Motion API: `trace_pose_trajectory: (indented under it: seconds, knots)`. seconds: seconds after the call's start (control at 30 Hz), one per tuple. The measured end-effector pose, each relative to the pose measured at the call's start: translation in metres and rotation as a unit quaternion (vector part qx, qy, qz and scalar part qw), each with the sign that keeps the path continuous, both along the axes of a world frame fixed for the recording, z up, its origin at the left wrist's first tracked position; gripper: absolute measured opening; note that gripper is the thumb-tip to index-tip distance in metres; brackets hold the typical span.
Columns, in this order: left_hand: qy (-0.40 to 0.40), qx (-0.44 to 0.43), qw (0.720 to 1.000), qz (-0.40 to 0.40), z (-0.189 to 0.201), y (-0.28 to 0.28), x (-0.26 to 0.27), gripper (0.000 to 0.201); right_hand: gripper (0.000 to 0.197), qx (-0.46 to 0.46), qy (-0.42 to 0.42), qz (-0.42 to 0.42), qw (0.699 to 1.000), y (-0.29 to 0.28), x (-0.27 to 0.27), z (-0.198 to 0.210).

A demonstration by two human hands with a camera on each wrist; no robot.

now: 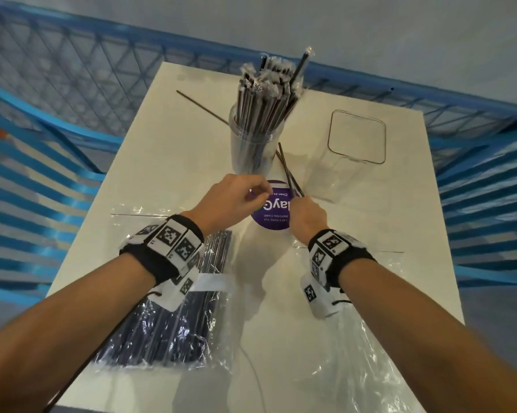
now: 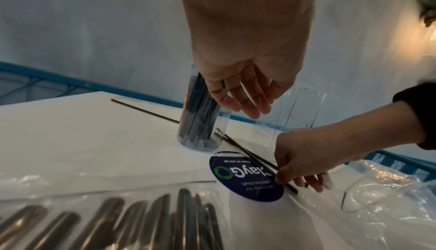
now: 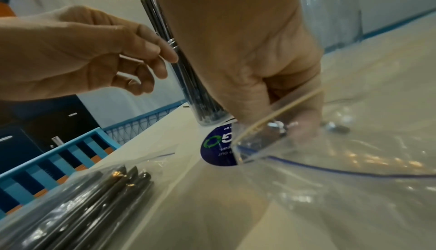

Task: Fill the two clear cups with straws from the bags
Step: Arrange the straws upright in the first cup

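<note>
White tabletop (image 1: 167,162) is filling the head view; a round clear cup (image 1: 252,147) is standing at upper centre, packed with wrapped dark straws (image 1: 266,93), and a square clear cup (image 1: 348,156) is sitting empty to its right. Right hand (image 1: 306,214), at centre frame, is pinching a few loose straws (image 1: 290,174) whose far ends are lying against the round cup's base, over a purple round sticker (image 1: 273,214). Left hand (image 1: 234,201) is hovering just left of it, fingers loosely curled, grasping nothing. A bag of dark straws (image 1: 167,320) is lying at lower left under the left forearm; a nearly empty clear bag (image 1: 358,347) is lying at lower right. Left wrist view is showing the left hand (image 2: 245,78) slack above the round cup (image 2: 202,121), and the right hand (image 2: 299,160) gripping the loose straws (image 2: 245,151) at the sticker's edge. Right wrist view is showing the right hand (image 3: 254,63) clenching low on the table, its fingertips blurring behind the clear bag's mouth (image 3: 295,142).
</note>
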State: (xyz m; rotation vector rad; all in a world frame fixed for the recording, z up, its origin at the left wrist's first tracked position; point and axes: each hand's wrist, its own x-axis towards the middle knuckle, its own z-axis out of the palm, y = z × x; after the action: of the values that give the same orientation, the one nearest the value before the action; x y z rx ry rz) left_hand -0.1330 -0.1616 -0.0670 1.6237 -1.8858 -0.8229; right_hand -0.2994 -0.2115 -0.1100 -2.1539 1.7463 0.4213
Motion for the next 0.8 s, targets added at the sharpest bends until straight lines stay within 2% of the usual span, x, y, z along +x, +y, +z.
trace_pose_trajectory:
  seconds: [0.13,0.23,0.4,0.67,0.73,0.8]
  knots:
    - [0.01,0.015,1.0,0.011,-0.004,0.002,-0.001,0.014,0.046,-0.042,0.044,-0.006,0.998,-0.003,0.003,-0.002]
    - [0.015,0.02,1.0,0.016,-0.006,0.003,-0.002,0.013,0.045,-0.044,0.076,0.014,0.996,-0.004,0.004,-0.002]
    - [0.025,0.044,0.998,0.03,-0.011,0.006,-0.001,0.013,0.04,-0.009,-0.006,-0.011,1.0,-0.014,-0.001,-0.003]
    - [0.047,0.082,0.995,0.039,-0.008,0.002,-0.01,0.015,0.049,0.016,-0.041,0.001,0.999,-0.02,-0.009,0.018]
    - [0.045,0.1,0.993,0.049,-0.004,-0.001,-0.016,0.017,0.045,0.057,-0.081,-0.025,0.995,-0.019,-0.01,0.034]
    - [0.047,0.112,0.991,0.056,0.002,-0.003,-0.024,0.018,0.03,0.098,-0.125,-0.057,0.986,-0.016,-0.014,0.052]
